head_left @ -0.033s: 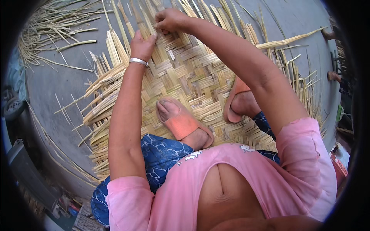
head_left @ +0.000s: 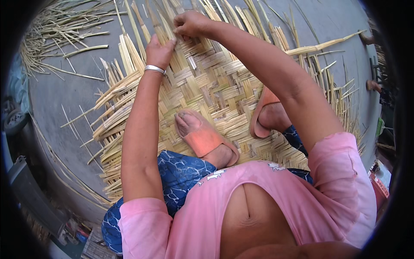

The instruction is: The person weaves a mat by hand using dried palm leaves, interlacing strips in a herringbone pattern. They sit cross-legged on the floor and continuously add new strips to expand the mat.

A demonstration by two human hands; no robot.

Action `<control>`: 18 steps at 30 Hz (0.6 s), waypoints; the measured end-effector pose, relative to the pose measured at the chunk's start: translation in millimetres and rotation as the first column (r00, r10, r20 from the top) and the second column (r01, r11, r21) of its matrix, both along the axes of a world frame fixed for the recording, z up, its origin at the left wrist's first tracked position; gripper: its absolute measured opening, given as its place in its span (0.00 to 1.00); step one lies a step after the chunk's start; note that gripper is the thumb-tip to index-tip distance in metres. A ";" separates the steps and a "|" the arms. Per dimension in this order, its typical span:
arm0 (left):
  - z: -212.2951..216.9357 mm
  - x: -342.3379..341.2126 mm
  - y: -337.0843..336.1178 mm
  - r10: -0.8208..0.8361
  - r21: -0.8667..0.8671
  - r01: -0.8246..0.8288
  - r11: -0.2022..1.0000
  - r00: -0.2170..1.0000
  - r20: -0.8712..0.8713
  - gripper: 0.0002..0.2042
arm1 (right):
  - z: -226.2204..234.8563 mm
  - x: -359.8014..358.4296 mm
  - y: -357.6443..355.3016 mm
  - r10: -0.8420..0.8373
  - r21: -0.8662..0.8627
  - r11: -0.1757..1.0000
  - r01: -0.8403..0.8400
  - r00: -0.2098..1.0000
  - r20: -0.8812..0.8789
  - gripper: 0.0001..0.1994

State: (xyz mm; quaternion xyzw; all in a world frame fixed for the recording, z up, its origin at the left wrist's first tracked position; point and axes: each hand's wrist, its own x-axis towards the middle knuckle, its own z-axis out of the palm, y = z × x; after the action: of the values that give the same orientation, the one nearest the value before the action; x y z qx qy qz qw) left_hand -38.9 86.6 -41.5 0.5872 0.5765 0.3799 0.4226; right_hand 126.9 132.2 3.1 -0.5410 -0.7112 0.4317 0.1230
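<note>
A mat woven from flat, straw-coloured reed strips (head_left: pixel 224 90) lies on the floor under my feet, its loose strip ends fanning out at the far edge and both sides. My left hand (head_left: pixel 159 52), a silver bangle on its wrist, is closed over strips at the mat's far part, thumb upward; its fingers are partly hidden. Just beyond it to the right, my right hand (head_left: pixel 189 23) is curled in a pinch on a reed strip (head_left: pixel 166 17) that looks blurred. Its fingertips point down at the weave. Orange slippers (head_left: pixel 202 138) on my feet press on the mat.
Loose reeds (head_left: pixel 56 39) are heaped at the far left on the grey floor (head_left: pixel 56 97). One long reed (head_left: pixel 325 45) juts out to the right. A small wheel (head_left: pixel 16 120) stands at the left rim, and a red container (head_left: pixel 379 190) at the right rim.
My right hand's fingers have shifted very slightly. Everything else looks the same.
</note>
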 end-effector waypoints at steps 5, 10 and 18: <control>0.7 1.8 -4.1 -0.004 0.004 0.005 1.000 0.999 -0.040 0.14 | -11.1 3.9 -8.2 -0.057 0.043 0.997 0.060 0.997 -0.055 0.09; 25.1 14.8 -18.1 0.021 0.036 -0.015 0.999 0.982 -0.187 0.19 | -17.4 8.1 -14.1 -0.079 0.089 0.992 0.090 0.990 -0.119 0.09; 6.5 18.5 -13.3 0.045 0.075 -0.016 0.997 0.920 -0.389 0.23 | -15.1 11.5 -22.2 -0.037 0.059 0.997 0.050 0.978 -0.204 0.09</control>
State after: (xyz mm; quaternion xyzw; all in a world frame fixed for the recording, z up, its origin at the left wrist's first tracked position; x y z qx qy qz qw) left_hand -20.3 73.3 -35.0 0.6565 0.6445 0.2818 0.2723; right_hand 138.4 110.0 -12.0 -0.5053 -0.6963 0.4589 0.2218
